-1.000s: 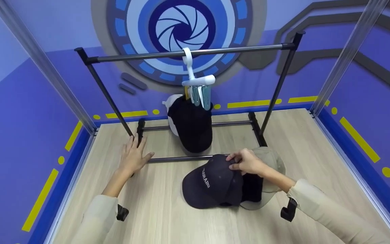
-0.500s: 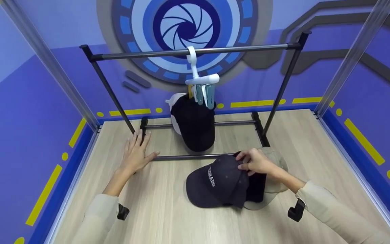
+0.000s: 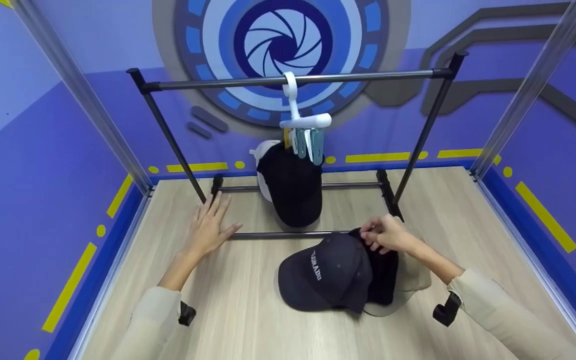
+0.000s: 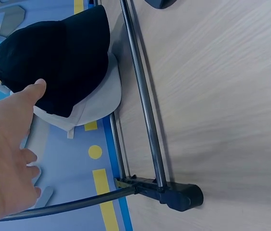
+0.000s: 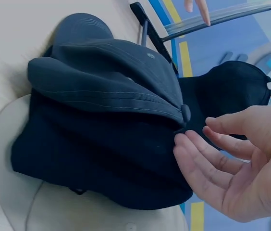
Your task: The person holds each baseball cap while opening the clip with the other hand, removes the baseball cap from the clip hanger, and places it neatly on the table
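Note:
In the head view, my left hand (image 3: 210,231) spreads its fingers over the rack's left foot; whether it touches is unclear. My right hand (image 3: 387,234) is at the top of a black cap (image 3: 384,280) in a row of caps on the table. In the right wrist view its fingertips (image 5: 181,140) touch or nearly touch that cap, with the thumb apart and nothing pinched. A dark grey cap (image 3: 325,275) with white lettering lies in front, brim leftward. Behind the black cap sits a beige cap (image 3: 414,270), partly hidden by my hand and wrist.
A dark metal rack (image 3: 368,76) stands on the wooden table (image 3: 238,320). From its top bar hangs a white hanger (image 3: 313,120) with clips (image 3: 318,145). A black cap (image 3: 293,185) and a white cap (image 3: 264,172) hang beneath it. Blue panels (image 3: 93,165) enclose the table.
My right hand has let go of the dark grey cap's crown and shifted right to the black cap behind it. The left hand stays by the rack's foot. The head view has shifted slightly.

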Demonstrator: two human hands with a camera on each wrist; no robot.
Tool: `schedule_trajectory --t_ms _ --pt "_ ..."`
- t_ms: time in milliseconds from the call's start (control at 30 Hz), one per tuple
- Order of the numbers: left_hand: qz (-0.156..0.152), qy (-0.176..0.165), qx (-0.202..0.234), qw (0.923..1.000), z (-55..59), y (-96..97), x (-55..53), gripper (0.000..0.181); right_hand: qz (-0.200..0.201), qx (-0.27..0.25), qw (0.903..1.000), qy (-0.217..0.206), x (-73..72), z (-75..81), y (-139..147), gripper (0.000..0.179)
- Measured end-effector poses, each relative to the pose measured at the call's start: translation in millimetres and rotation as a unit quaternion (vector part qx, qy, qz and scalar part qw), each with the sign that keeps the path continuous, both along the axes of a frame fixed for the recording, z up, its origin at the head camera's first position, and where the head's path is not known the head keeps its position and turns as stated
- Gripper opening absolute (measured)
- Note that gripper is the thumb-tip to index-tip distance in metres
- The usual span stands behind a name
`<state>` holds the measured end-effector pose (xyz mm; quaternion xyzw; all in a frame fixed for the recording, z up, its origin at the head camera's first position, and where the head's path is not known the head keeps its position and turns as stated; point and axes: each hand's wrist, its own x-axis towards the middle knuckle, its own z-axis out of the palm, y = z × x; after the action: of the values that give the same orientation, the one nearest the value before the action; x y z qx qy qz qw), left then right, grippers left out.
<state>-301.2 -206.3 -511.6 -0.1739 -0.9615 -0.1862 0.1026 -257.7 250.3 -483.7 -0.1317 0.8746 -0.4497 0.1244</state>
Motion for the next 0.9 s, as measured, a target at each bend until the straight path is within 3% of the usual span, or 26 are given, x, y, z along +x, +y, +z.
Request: schedule_trajectory --t_ms 200,433,533,767,900 --pt "-0.007 0.012 0.021 0.9997 3.5 12.3 -8.4 0.076 -0.008 0.019 0.9988 0.045 -15.5 2.6 -5.7 0.018" --pt "-0.031 0.048 0.032 0.9978 18.3 37.6 -31.3 0.072 -0.001 0.017 0.9981 0.058 -35.5 1.9 -26.0 0.018" --pt "-0.044 0.072 0.038 0.9957 27.9 53.5 -42.2 0.069 0.007 0.026 0.9958 0.087 -46.6 4.8 -33.5 0.016" --pt "-0.073 0.134 0.098 0.9834 51.9 95.3 -63.7 0.06 0.002 0.039 0.9783 0.204 -81.4 18.2 -56.2 0.019" --pt "-0.082 0.143 0.141 0.9762 61.1 113.3 -73.1 0.056 -0.005 -0.001 0.9774 0.211 -93.7 28.3 -75.0 0.026"
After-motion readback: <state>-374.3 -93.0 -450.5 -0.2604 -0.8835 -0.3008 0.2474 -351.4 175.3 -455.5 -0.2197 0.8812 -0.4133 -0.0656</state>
